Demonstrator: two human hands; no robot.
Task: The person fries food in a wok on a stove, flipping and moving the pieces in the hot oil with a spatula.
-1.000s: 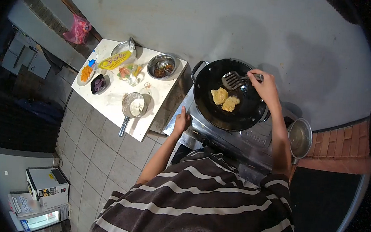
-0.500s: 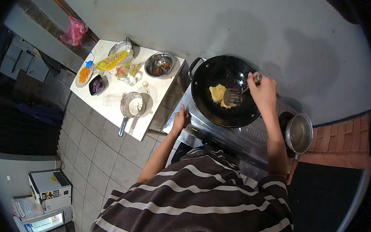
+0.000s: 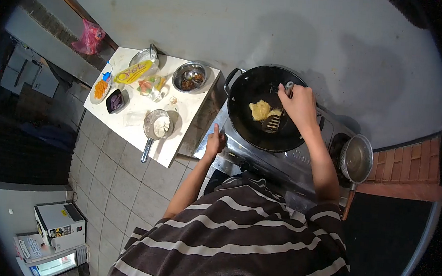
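One spatula lower, two golden pieces

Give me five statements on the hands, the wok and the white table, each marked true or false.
1. The right hand holds a slotted turner. True.
2. The left hand grips the wok. False: the left hand is apart from it, by the stove.
3. Fried pieces lie in the black wok. True.
4. The black dish holds orange pieces. False: the black dish holds purple ones.
5. The white table bears a long-handled pan. True.
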